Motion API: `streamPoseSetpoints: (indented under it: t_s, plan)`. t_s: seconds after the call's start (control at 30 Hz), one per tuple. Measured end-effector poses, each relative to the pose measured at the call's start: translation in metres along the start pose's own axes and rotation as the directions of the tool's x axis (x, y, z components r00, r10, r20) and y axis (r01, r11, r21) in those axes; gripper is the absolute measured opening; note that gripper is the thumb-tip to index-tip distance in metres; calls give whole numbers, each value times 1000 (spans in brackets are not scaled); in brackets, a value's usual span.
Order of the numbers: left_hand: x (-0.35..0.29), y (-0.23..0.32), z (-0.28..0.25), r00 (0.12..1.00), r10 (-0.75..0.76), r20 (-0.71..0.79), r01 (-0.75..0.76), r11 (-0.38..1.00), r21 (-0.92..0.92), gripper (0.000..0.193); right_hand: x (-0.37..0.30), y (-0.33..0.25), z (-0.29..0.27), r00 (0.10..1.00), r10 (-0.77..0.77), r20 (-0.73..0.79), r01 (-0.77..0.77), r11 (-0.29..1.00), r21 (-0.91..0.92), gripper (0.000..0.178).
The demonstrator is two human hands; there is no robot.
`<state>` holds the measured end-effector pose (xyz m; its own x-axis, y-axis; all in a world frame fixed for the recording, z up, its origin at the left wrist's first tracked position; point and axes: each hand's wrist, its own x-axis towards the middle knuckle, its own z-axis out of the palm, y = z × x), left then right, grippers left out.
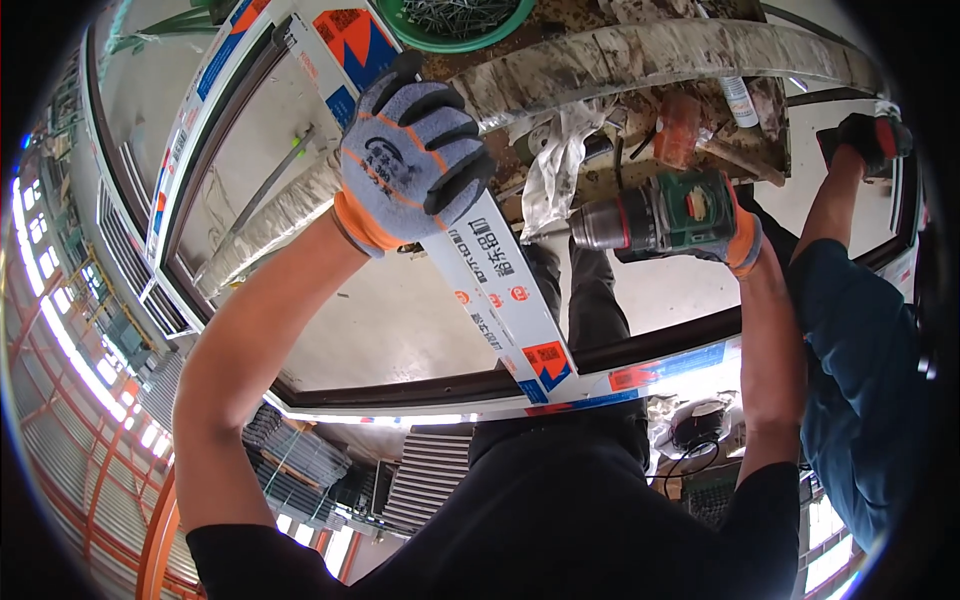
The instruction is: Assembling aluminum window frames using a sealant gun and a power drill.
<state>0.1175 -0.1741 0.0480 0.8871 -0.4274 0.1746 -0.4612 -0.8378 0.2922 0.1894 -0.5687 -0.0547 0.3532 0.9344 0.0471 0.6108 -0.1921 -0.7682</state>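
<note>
Gripping chunky, metal-nosed green drill (682, 212)

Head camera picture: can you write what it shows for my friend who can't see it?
A person's gloved right hand holds a green power drill, while their gloved left hand lies over a long white bar that crosses a dark-edged frame. Beyond are a green bowl of small metal fasteners and, at the right, another person's gloved hand.
</note>
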Motion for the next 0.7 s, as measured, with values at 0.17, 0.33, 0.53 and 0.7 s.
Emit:
streamPoseSetpoints:
  t_s: [0.17,0.33,0.53,0.7]
  plan:
    - [1,-1,-3,998,59,10,-59,997,43,25,4,-2,-8,994,-108,23,111,983,-149,47]
    - [-1,0,-3,998,-22,65,21,1000,23,20,1,-6,-6,993,96,61,-102,990,94,46]
    - [2,0,1,998,53,-46,-50,997,52,19,23,-25,-13,918,322,231,-396,712,580,50]
    - [0,-1,-3,998,34,-43,-34,999,8,18,27,-20,-1,985,126,114,-168,834,525,52]
